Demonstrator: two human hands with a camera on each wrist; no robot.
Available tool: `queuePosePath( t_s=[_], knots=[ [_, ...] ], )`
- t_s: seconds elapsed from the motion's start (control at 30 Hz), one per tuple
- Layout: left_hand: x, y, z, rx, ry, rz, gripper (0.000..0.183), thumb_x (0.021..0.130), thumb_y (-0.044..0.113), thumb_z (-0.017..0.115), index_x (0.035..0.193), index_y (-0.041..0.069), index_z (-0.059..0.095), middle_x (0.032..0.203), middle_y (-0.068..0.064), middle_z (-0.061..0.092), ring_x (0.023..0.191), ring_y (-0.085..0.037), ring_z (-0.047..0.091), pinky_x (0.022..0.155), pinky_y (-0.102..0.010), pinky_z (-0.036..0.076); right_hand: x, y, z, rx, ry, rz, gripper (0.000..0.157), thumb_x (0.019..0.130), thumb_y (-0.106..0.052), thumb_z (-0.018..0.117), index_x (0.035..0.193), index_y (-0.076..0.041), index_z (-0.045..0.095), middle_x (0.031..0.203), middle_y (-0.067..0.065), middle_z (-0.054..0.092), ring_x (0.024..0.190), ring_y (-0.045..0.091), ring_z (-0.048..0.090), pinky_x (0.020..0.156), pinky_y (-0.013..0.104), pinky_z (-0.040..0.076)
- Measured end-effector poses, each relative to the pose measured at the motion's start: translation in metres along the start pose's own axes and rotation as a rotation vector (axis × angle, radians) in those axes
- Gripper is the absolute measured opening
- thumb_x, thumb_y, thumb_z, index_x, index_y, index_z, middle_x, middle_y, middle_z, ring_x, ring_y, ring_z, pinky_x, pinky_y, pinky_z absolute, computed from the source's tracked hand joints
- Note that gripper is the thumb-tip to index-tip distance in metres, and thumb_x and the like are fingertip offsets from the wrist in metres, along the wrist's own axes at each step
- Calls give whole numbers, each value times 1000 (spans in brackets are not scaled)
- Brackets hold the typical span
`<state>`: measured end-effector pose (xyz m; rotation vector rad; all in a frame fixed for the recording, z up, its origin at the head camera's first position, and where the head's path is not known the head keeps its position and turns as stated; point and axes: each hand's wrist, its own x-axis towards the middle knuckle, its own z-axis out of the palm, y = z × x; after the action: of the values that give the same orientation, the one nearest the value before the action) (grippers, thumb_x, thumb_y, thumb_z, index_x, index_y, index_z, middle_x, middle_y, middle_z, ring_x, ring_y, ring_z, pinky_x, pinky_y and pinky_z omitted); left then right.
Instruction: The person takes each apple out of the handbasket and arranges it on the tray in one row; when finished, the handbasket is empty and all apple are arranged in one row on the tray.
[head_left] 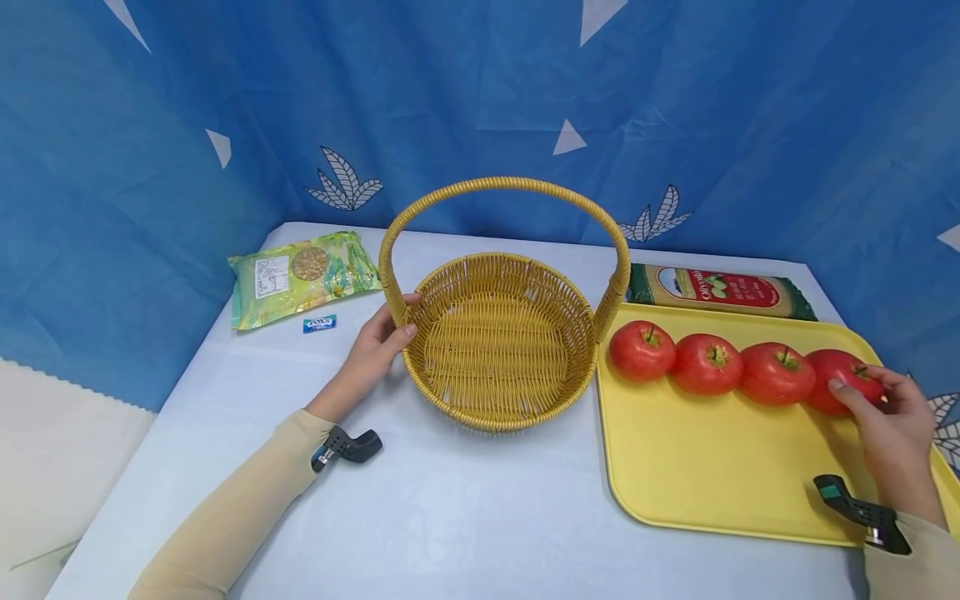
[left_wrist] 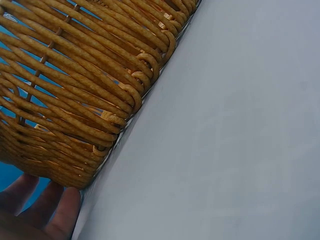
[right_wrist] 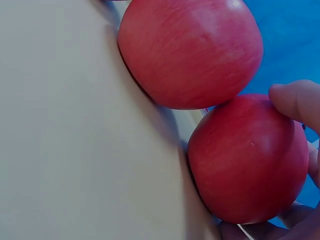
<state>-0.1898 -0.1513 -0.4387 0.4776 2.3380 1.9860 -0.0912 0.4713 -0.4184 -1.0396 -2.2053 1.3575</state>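
Observation:
A round yellow wicker basket with a tall arched handle stands in the middle of the table. My left hand grips its left side where the handle meets the rim; in the left wrist view, fingertips touch the woven wall. On the right, a yellow tray bears several red apples in a row along its far side. My right hand holds the rightmost apple, thumb on one side and fingers around the other. That apple touches its neighbour in the right wrist view.
A green bag with a clear round window lies at the back left, with a small blue packet in front of it. Behind the tray lies a green and red Olivoilà package. Blue cloth hangs at the back.

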Motion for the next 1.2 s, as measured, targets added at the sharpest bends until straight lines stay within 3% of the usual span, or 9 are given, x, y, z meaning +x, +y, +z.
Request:
queuePosePath(
  t_s=[0.53,0.93,1.2],
  knots=[
    [2,-1,-1,14,-5,-3,51,104,14,52,153,10,41,161,-16,41,147,-37,42,122,-57,33,-1,2,2,12,-5,-18,49,99,-14,64,137,-42,48,134,-30,43,124,-7,36,105,2,34],
    [0,-5,-4,33,3,4,51,104,15,52,153,9,41,161,-15,40,148,-37,41,122,-56,33,-4,-2,2,31,-14,-25,46,99,-15,64,134,-41,51,125,-30,45,113,-6,38,88,-4,40],
    [-1,-2,-6,35,3,-16,50,104,13,52,153,9,42,160,-16,41,147,-37,41,123,-56,31,-5,-3,5,44,8,1,49,99,-16,64,140,-39,50,132,-29,46,117,-6,37,96,-2,38]
  ],
)
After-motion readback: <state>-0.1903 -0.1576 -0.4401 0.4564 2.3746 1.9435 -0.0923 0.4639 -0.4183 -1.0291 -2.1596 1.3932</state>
